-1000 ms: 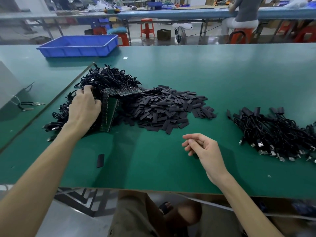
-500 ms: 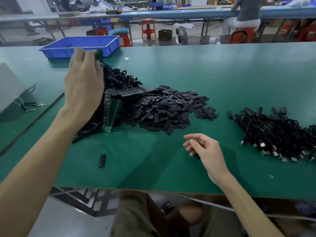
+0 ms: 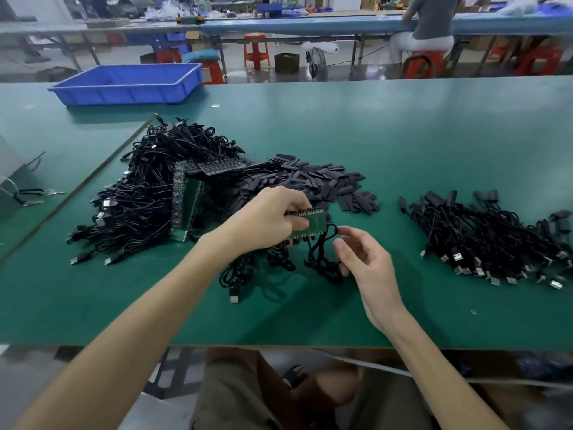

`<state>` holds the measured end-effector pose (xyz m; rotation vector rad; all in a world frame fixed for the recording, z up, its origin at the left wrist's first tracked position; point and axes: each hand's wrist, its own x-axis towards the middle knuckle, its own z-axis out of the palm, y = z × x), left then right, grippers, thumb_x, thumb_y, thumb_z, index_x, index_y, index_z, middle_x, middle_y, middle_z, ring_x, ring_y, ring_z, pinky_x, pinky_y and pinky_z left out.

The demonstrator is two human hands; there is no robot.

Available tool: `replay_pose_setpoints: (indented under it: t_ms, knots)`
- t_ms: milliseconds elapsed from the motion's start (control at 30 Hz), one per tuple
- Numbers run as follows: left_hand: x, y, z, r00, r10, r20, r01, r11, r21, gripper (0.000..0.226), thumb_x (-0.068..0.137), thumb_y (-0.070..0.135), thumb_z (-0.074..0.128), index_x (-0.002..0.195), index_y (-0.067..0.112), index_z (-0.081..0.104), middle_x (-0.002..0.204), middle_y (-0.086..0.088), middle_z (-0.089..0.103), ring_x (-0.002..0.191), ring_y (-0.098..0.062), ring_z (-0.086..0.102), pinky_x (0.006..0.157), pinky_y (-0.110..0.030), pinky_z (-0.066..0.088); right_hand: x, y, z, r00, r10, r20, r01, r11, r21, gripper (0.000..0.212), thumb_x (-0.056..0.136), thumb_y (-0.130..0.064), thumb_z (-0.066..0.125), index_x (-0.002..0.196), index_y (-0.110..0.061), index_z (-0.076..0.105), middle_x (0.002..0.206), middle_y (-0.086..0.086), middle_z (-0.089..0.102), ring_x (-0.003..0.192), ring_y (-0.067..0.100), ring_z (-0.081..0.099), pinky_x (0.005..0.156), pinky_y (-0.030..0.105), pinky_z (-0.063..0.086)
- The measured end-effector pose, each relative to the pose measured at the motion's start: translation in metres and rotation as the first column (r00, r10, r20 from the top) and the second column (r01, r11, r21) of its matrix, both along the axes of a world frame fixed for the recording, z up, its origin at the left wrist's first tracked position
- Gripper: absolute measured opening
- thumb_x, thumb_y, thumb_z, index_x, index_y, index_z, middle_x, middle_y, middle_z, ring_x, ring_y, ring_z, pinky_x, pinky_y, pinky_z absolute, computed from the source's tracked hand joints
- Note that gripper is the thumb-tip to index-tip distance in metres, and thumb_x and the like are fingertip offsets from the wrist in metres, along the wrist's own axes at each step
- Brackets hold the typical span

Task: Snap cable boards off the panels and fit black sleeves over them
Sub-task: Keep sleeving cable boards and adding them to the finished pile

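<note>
The left hand [image 3: 269,221] has carried a panel [image 3: 314,223] from the pile [image 3: 155,193] to mid-table and grips it. The right hand [image 3: 369,265], loose and empty, has risen to its dangling cables [image 3: 319,259]. Snapping likely comes next.

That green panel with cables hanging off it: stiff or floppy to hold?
The panel looks stiff, flat in the left hand pinching it. Its cables seem floppy, drooping in loops toward the table. Probably light: fingers alone hold it.
</note>
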<state>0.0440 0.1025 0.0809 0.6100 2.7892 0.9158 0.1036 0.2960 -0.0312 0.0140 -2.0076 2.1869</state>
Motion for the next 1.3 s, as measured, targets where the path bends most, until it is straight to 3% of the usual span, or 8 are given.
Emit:
replay_pose_setpoints:
  t_ms: [133,267,400,500,667,900,1167,1300]
  knots:
    - [0.000,0.008,0.002,0.996,-0.081,0.023,0.083,0.991,-0.104,0.017,0.095,0.015,0.068,0.095,0.031,0.064,0.092,0.011,0.070,0.082,-0.008,0.067,0.077,-0.032,0.052,-0.001,0.002,0.000,0.998,-0.046,-0.039,0.050,0.994,0.098,0.030,0.094,-0.036,0.073,0.122,-0.047,0.068,0.118,-0.005,0.060,0.080,0.012,0.054,0.075,0.027,0.052]
    - [0.005,0.017,-0.003,0.991,-0.131,0.021,0.133,0.974,-0.184,0.017,0.096,0.019,0.065,0.093,0.034,0.057,0.087,0.012,0.062,0.079,-0.010,0.063,0.075,-0.035,0.053,0.001,0.000,0.003,0.997,-0.055,-0.058,0.062,0.991,0.122,0.013,0.083,-0.042,0.076,0.096,-0.043,0.077,0.126,-0.005,0.056,0.079,0.004,0.058,0.083,0.036,0.052]
    - [0.008,0.022,-0.007,0.988,-0.153,0.013,0.151,0.956,-0.252,0.008,0.097,0.032,0.062,0.097,0.036,0.055,0.087,0.010,0.061,0.074,-0.010,0.060,0.066,-0.032,0.046,0.000,-0.001,0.003,0.995,-0.085,-0.048,0.091,0.985,0.147,0.005,0.085,-0.030,0.080,0.084,-0.035,0.077,0.120,-0.006,0.060,0.081,0.006,0.062,0.075,0.033,0.050]
    - [0.010,0.023,-0.014,0.987,-0.160,-0.031,0.144,0.945,-0.292,0.006,0.095,0.039,0.059,0.098,0.034,0.058,0.083,0.011,0.061,0.066,-0.005,0.054,0.062,-0.031,0.040,-0.001,-0.001,-0.002,0.996,-0.081,-0.042,0.088,0.975,0.204,0.008,0.092,-0.020,0.077,0.091,-0.026,0.073,0.105,-0.005,0.069,0.082,0.012,0.068,0.073,0.033,0.052]
    - [0.010,0.022,-0.019,0.990,-0.137,-0.031,0.120,0.937,-0.329,0.017,0.094,0.046,0.059,0.100,0.031,0.061,0.089,0.006,0.066,0.081,-0.015,0.061,0.073,-0.036,0.050,0.001,-0.004,-0.001,1.000,-0.026,-0.016,0.029,0.970,0.243,0.003,0.093,-0.020,0.077,0.093,-0.019,0.074,0.081,-0.004,0.075,0.074,0.011,0.069,0.069,0.027,0.053]
    - [0.013,0.027,-0.026,0.994,-0.089,-0.070,0.064,0.950,-0.305,0.016,0.093,0.042,0.061,0.098,0.026,0.065,0.079,0.012,0.059,0.064,0.000,0.048,0.053,-0.023,0.031,0.000,-0.003,-0.001,0.997,-0.067,0.030,0.055,0.955,0.292,0.018,0.089,-0.028,0.081,0.087,-0.013,0.073,0.078,0.001,0.075,0.074,0.018,0.069,0.067,0.030,0.055]
    - [0.024,0.039,-0.033,0.988,0.007,-0.156,-0.064,0.929,-0.364,0.019,0.096,0.034,0.058,0.107,0.018,0.061,0.085,0.002,0.056,0.087,-0.028,0.060,0.065,-0.034,0.041,0.002,-0.009,-0.002,0.991,-0.126,-0.049,0.135,0.903,0.407,0.020,0.089,-0.018,0.079,0.077,-0.016,0.062,0.078,0.003,0.066,0.065,0.004,0.057,0.059,0.013,0.042]
    - [0.028,0.035,-0.035,0.971,0.018,-0.238,-0.100,0.937,-0.336,0.019,0.100,0.035,0.054,0.107,0.018,0.058,0.092,0.000,0.064,0.086,-0.027,0.063,0.067,-0.036,0.050,0.002,-0.006,-0.001,0.979,-0.203,-0.016,0.199,0.934,0.295,0.013,0.093,-0.021,0.075,0.082,-0.017,0.069,0.076,-0.002,0.072,0.072,0.011,0.067,0.066,0.024,0.052]
